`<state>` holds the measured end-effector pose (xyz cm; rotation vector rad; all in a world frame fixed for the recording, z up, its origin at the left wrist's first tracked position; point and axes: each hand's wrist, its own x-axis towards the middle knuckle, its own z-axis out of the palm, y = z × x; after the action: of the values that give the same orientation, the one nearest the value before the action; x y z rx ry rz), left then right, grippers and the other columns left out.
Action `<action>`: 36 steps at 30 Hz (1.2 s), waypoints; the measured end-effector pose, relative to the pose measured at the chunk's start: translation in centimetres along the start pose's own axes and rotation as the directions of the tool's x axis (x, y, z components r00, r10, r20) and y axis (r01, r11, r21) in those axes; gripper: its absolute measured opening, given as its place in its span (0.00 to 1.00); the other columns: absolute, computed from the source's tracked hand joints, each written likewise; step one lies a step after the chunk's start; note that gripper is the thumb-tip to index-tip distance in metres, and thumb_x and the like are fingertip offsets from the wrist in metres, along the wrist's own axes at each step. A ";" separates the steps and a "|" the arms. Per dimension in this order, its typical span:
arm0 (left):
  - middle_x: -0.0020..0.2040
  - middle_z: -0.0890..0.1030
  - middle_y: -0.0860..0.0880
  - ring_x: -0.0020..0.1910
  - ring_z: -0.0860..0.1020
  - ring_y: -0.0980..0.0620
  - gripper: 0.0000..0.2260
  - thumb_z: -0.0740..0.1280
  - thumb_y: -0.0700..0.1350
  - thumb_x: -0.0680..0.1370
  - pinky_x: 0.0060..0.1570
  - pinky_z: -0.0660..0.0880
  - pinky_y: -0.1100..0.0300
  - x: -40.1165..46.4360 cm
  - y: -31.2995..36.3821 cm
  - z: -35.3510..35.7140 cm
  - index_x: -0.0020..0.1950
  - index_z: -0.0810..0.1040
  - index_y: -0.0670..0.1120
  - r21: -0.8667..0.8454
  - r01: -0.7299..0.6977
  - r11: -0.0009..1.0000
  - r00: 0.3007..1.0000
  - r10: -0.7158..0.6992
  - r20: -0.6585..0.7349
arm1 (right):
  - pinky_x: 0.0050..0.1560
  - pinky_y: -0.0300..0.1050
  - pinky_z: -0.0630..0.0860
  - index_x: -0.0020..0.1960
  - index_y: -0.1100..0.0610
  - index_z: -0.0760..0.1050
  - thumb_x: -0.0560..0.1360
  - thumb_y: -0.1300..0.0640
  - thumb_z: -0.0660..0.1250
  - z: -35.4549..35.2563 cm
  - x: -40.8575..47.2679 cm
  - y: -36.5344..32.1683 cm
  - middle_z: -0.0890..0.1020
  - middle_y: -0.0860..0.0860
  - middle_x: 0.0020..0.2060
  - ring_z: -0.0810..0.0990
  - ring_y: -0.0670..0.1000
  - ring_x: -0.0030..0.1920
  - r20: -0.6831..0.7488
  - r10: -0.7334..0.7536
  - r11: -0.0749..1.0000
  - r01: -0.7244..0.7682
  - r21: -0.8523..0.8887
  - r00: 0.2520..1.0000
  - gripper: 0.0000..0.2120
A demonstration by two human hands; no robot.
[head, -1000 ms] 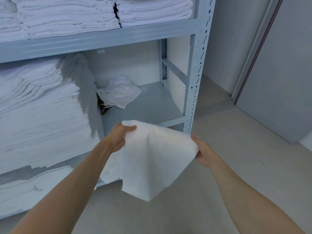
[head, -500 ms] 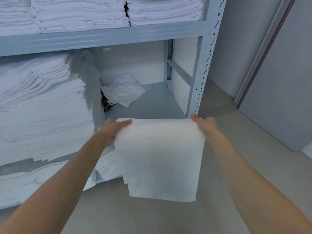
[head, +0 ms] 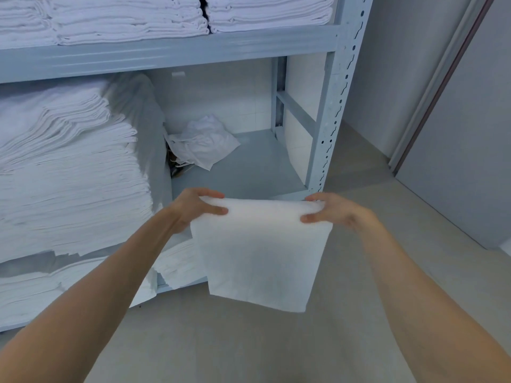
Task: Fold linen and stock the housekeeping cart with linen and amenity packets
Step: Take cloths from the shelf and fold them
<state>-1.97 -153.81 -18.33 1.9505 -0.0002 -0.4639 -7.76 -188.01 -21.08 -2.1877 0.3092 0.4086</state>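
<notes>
Grey metal shelving [head: 329,111] ahead, tall stack of folded linen [head: 69,172] filling its left bay. In front, over the floor, white cloth [head: 260,252] now hanging flat and square, no longer drooping in a point. Left hand [head: 193,208] and right hand [head: 331,210] each pinching a top corner, closer together than a second ago. Likely ready for the next fold.
</notes>
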 end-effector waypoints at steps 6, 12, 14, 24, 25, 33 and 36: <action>0.56 0.79 0.47 0.54 0.75 0.48 0.27 0.80 0.34 0.64 0.54 0.72 0.58 1.4 -0.2 4.2 0.62 0.81 0.44 0.523 -0.049 0.851 0.997 0.076 -0.030 | 0.63 0.46 0.72 0.70 0.52 0.72 0.66 0.57 0.80 -0.5 1.6 0.8 0.75 0.51 0.66 0.73 0.54 0.65 0.095 -0.092 0.899 0.123 -0.419 0.991 0.35; 0.51 0.82 0.42 0.57 0.77 0.39 0.15 0.79 0.46 0.69 0.52 0.72 0.53 3.4 0.8 6.2 0.54 0.82 0.44 0.608 0.032 0.794 0.969 0.123 -0.212 | 0.40 0.43 0.69 0.39 0.54 0.76 0.68 0.51 0.79 -3.6 3.7 0.9 0.76 0.50 0.41 0.76 0.54 0.47 0.085 -0.092 0.904 0.119 -0.412 0.992 0.13; 0.57 0.78 0.41 0.62 0.70 0.39 0.17 0.77 0.53 0.71 0.62 0.68 0.51 4.3 1.8 6.4 0.56 0.82 0.49 0.707 0.077 0.703 0.961 0.137 -0.241 | 0.38 0.43 0.68 0.35 0.54 0.73 0.69 0.50 0.78 -5.0 4.3 0.2 0.74 0.49 0.35 0.74 0.54 0.43 0.116 -0.098 0.884 0.140 -0.447 0.988 0.16; 0.44 0.79 0.53 0.57 0.75 0.45 0.13 0.77 0.59 0.69 0.49 0.66 0.54 9.8 4.4 2.9 0.43 0.81 0.51 0.797 0.056 0.602 0.971 0.152 -0.183 | 0.30 0.39 0.75 0.37 0.53 0.74 0.71 0.50 0.77 -8.4 10.9 -3.2 0.78 0.50 0.37 0.78 0.50 0.38 0.177 -0.188 0.853 0.249 -0.458 0.966 0.13; 0.36 0.77 0.54 0.49 0.78 0.45 0.13 0.78 0.58 0.68 0.42 0.66 0.55 10.7 4.7 2.4 0.37 0.78 0.52 0.776 0.046 0.629 0.977 0.135 -0.167 | 0.31 0.40 0.77 0.39 0.53 0.76 0.71 0.50 0.77 -8.6 12.0 -3.5 0.79 0.51 0.39 0.79 0.51 0.40 0.181 -0.182 0.856 0.247 -0.455 0.966 0.12; 0.41 0.82 0.48 0.44 0.79 0.48 0.16 0.76 0.58 0.71 0.43 0.74 0.54 22.3 10.0 -2.0 0.45 0.82 0.46 0.784 0.010 0.620 0.966 0.197 -0.168 | 0.41 0.45 0.78 0.53 0.49 0.76 0.71 0.39 0.72 -12.6 23.2 -9.2 0.80 0.48 0.51 0.82 0.52 0.45 0.007 -0.206 0.805 0.174 -0.567 0.978 0.18; 0.49 0.83 0.48 0.48 0.79 0.46 0.13 0.73 0.57 0.74 0.42 0.72 0.53 27.2 13.4 -4.0 0.53 0.83 0.50 0.742 0.002 0.671 0.902 0.320 -0.291 | 0.51 0.47 0.75 0.64 0.51 0.75 0.74 0.41 0.70 -14.3 27.9 -13.4 0.78 0.51 0.61 0.78 0.55 0.58 -0.235 -0.349 0.806 0.162 -0.570 0.907 0.22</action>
<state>27.22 -161.64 -13.77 2.7897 -0.1169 0.1153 25.18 -193.63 -14.30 -2.8180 0.0637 -0.0490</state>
